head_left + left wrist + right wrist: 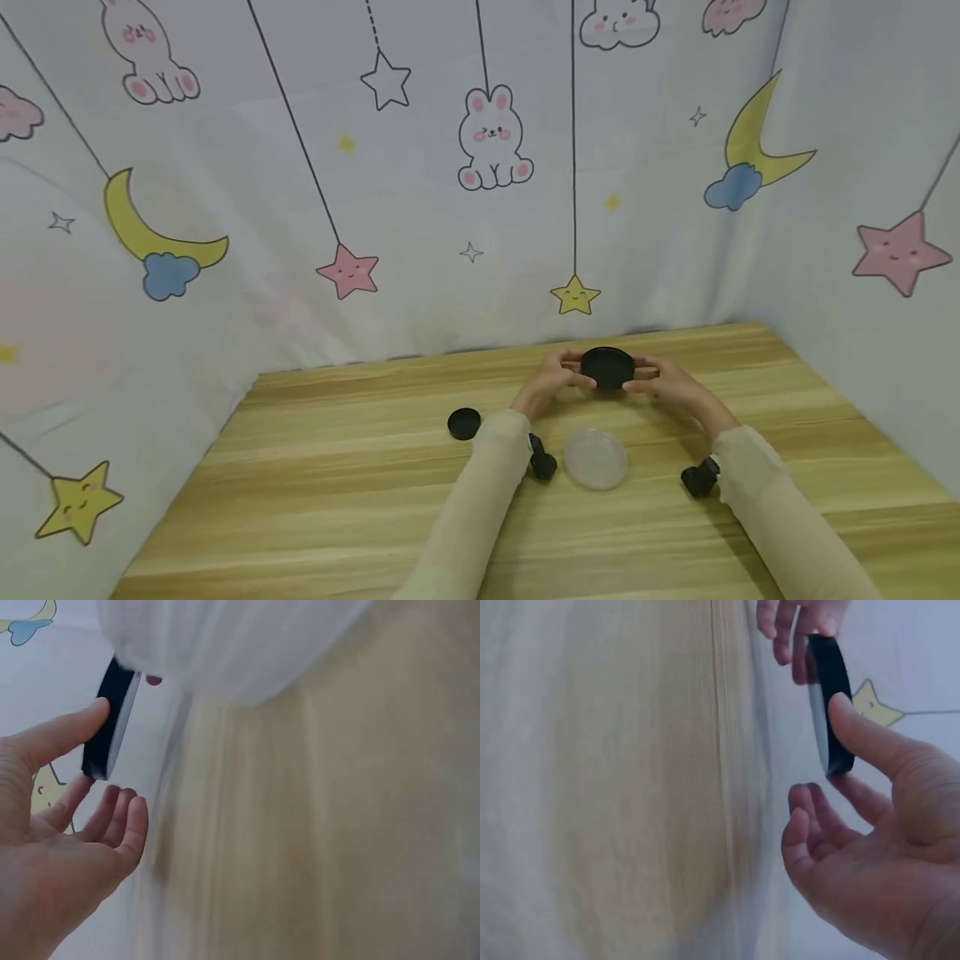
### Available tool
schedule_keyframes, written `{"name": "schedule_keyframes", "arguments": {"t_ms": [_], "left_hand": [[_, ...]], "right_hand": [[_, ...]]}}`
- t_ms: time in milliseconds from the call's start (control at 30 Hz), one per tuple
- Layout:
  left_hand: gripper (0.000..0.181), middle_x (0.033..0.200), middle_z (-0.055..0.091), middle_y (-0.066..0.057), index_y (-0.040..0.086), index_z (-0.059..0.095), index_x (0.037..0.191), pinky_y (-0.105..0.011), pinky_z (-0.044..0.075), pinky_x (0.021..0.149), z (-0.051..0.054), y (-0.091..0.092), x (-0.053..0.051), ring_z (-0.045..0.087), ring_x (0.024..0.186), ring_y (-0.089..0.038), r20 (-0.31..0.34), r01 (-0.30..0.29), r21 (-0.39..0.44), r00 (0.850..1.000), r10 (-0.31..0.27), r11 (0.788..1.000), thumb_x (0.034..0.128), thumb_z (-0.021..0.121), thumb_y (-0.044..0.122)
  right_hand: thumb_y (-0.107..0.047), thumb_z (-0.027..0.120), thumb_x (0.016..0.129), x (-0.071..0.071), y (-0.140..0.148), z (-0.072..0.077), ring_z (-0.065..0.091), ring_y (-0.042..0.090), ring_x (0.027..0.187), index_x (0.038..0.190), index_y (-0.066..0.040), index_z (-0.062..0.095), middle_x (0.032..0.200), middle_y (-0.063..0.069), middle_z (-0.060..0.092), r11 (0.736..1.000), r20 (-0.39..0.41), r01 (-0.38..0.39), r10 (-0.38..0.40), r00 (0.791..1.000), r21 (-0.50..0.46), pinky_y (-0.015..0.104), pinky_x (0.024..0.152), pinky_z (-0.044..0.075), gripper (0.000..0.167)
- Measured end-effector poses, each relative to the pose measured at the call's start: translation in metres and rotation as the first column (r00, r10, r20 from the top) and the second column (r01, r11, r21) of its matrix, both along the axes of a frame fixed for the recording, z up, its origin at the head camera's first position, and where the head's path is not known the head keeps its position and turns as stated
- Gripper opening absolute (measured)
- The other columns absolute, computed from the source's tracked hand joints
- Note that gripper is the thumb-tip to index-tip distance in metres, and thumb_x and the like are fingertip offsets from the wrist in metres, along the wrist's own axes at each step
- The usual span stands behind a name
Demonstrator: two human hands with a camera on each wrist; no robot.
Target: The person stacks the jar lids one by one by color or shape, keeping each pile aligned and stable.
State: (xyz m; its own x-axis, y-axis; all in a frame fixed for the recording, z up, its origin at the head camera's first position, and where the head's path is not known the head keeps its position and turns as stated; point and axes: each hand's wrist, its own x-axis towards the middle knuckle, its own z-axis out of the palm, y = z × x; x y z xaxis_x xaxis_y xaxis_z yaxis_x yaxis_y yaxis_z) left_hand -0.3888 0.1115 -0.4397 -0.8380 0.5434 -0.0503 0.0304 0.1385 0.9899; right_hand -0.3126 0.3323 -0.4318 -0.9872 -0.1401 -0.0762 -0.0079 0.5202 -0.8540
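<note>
- L hand (553, 382) is gripping lg blk disc (607, 367) at its 9 o'clk side, thumb pressing the wall, index finger at the edge; other fingers are curving loosely, apart from it.
- R hand (670, 385) is pinching same disc at approx. 3 o'clk, thumb on the wall, index at the edge; remaining fingers are bending w/o touching it.
- Disc is sitting betw. both hands nr far edge of wood-grain table (337, 500), tilting, round face twd the head view; can't tell if it's touching the tabletop.
- Clear disc (596, 458) is lying flat on table at 6 o'clk from the blk one, betw. the forearms.
- Sm. blk cap (464, 423) is resting betw. 8 & 9 o'clk of the held disc, just beside the L sleeve (487, 483).
- Blk wrist cams (543, 467) are hanging by the cuffs.
- White cloth backdrop (420, 208) is rising at 12 o'clk behind table, showing printed bunnies, stars, moons & clouds.
- In R wrist view, L fingertips are showing at abt 12 o'clk from disc.
</note>
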Motion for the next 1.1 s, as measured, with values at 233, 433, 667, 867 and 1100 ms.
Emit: {"name": "schedule_keyframes", "arguments": {"t_ms": [233, 433, 667, 867, 1100], "left_hand": [[0.057, 0.14, 0.05, -0.013, 0.006, 0.052, 0.135, -0.037, 0.052, 0.093, 0.011, -0.013, 0.005, 0.058, 0.115, -0.023, -0.031, -0.011, 0.108, 0.999, 0.015, 0.994, 0.082, 0.072, 0.0], [0.054, 0.14, 0.05, -0.018, 0.0, 0.047, 0.136, -0.037, 0.047, 0.104, 0.024, -0.027, 0.009, 0.056, 0.119, -0.024, -0.063, 0.01, 0.26, 0.998, 0.007, 0.966, 0.0851, 0.064, -0.006], [0.056, 0.143, 0.045, -0.01, 0.003, 0.043, 0.139, -0.03, 0.047, 0.099, 0.034, -0.046, 0.026, 0.055, 0.103, -0.011, 0.006, -0.018, 0.416, 1.0, 0.017, 0.909, 0.0873, 0.059, -0.008], [0.057, 0.135, 0.041, -0.003, 0.002, 0.037, 0.138, -0.018, 0.049, 0.085, 0.043, -0.064, 0.041, 0.052, 0.098, -0.01, 0.049, -0.032, 0.539, 0.999, 0.007, 0.842, 0.0862, 0.054, -0.014], [0.065, 0.139, 0.033, -0.003, 0.0, 0.028, 0.144, -0.017, 0.048, 0.085, 0.05, -0.092, 0.056, 0.048, 0.096, -0.011, 0.007, -0.025, 0.52, 1.0, 0.025, 0.854, 0.0853, 0.053, -0.014]], "right_hand": [[-0.032, 0.062, 0.096, 0.009, -0.014, 0.013, 0.038, 0.046, 0.135, 0.154, 0.002, 0.019, 0.153, 0.032, 0.027, 0.999, -0.014, 0.021, -0.022, 1.0, -0.046, 0.058, 0.107, 0.038, 0.08], [-0.035, 0.061, 0.095, 0.015, -0.033, 0.03, 0.026, 0.047, 0.142, 0.155, 0.0, 0.017, 0.157, 0.029, 0.021, 0.997, -0.05, 0.013, -0.017, 0.999, -0.073, 0.065, 0.112, 0.027, 0.082], [-0.04, 0.059, 0.097, 0.025, -0.058, 0.047, 0.024, 0.053, 0.141, 0.157, -0.007, 0.013, 0.16, 0.029, 0.01, 0.996, -0.073, 0.017, -0.023, 0.997, -0.086, 0.065, 0.11, 0.03, 0.082], [-0.037, 0.06, 0.097, 0.03, -0.078, 0.056, 0.031, 0.049, 0.139, 0.156, -0.008, 0.018, 0.158, 0.026, 0.02, 0.987, -0.114, 0.012, -0.03, 0.993, -0.163, 0.064, 0.112, 0.03, 0.079], [-0.03, 0.064, 0.095, 0.029, -0.1, 0.059, 0.03, 0.045, 0.141, 0.155, -0.006, 0.023, 0.157, 0.024, 0.025, 0.979, -0.158, -0.05, 0.019, 0.987, -0.198, 0.06, 0.112, 0.032, 0.076]]}}
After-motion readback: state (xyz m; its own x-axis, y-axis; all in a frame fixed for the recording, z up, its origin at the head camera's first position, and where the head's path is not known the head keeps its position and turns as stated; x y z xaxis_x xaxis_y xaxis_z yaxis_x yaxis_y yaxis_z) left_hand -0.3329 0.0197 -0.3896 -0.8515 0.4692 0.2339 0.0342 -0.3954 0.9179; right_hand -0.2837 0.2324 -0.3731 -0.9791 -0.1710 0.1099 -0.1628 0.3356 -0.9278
